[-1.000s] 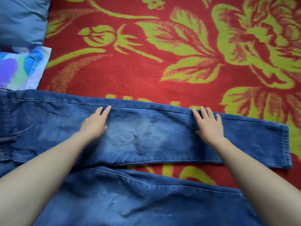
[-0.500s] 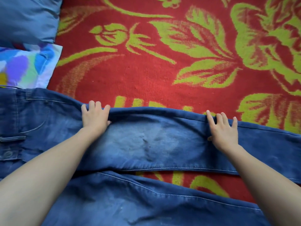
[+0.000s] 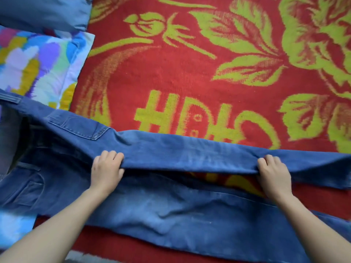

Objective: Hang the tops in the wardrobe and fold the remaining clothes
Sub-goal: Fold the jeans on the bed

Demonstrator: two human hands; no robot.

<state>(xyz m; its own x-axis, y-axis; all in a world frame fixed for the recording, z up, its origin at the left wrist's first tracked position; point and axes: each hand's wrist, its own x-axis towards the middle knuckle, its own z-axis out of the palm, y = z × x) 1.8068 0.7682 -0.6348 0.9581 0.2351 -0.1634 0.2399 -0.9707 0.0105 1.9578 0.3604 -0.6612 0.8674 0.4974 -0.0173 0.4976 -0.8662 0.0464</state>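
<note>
Where the near leg of the jeans lies flat across the lower frame, the far leg is held lifted above it. Left hand and right hand each grip its edge, fingers curled over the denim. Beyond: red floral blanket; multicoloured pillow and blue pillow, upper left.

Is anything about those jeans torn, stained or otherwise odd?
Nothing stands out. The jeans have pale faded patches on both legs, probably just wash or wear. The left hand and right hand grip one raised leg's edge.
</note>
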